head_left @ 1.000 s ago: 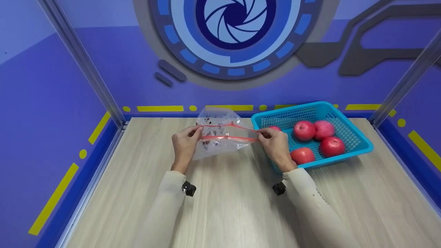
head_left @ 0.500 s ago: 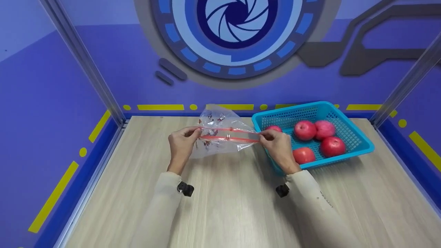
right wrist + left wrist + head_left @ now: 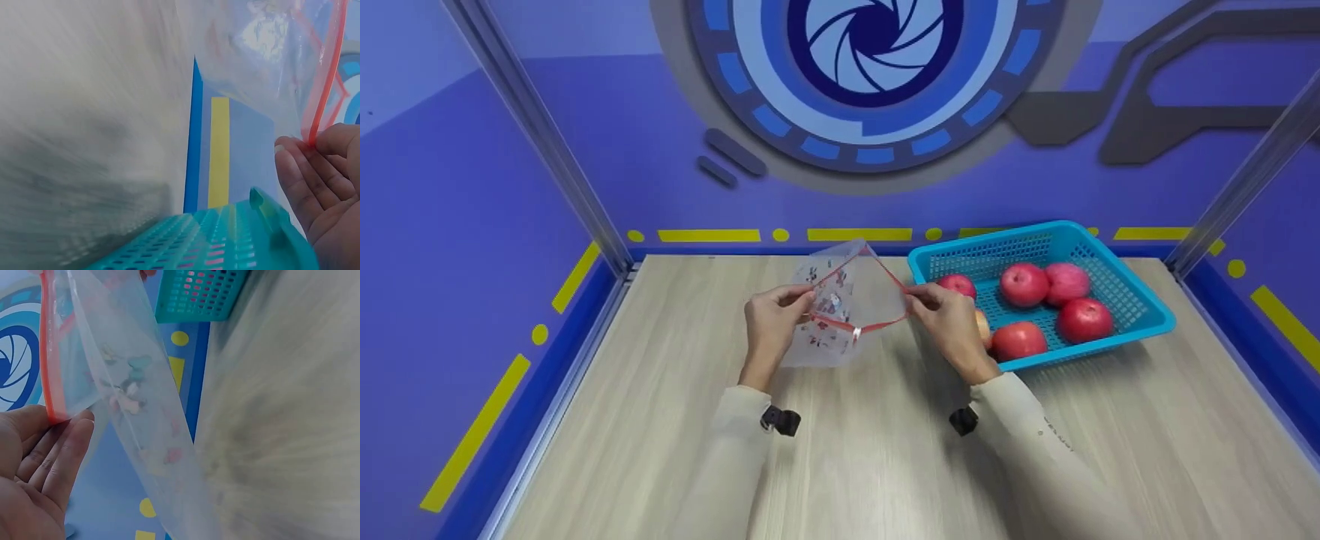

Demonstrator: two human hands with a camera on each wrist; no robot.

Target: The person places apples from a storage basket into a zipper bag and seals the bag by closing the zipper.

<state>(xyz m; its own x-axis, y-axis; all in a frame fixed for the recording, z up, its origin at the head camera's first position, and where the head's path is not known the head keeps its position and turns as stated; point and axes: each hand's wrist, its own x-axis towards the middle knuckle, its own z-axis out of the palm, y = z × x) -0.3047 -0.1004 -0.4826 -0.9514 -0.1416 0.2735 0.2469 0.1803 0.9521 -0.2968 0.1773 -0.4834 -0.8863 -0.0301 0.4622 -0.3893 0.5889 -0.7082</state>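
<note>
A clear plastic zip bag [image 3: 829,341] with a red-orange seal strip and small printed figures hangs between my hands above the table. Its mouth gapes in a diamond shape in the head view, with a small white slider at the near edge. My left hand [image 3: 775,322] pinches the left corner of the mouth between thumb and fingers. At the opposite corner, my right hand [image 3: 949,322] pinches the strip, beside the blue basket [image 3: 1140,319]. Both wrist views show the orange seal [image 3: 47,354] caught at the fingertips, and the bag body hanging down.
Several red apples [image 3: 1024,283] lie in the basket, which stands at the back right of the wooden table [image 3: 855,465]. A yellowish fruit [image 3: 982,328] is partly hidden behind my right hand. Purple-blue panels [image 3: 840,210] enclose the back and sides.
My hands have come closer together, and the bag's mouth has widened from a narrow slit to a diamond. The near edge of the seal has moved toward me.
</note>
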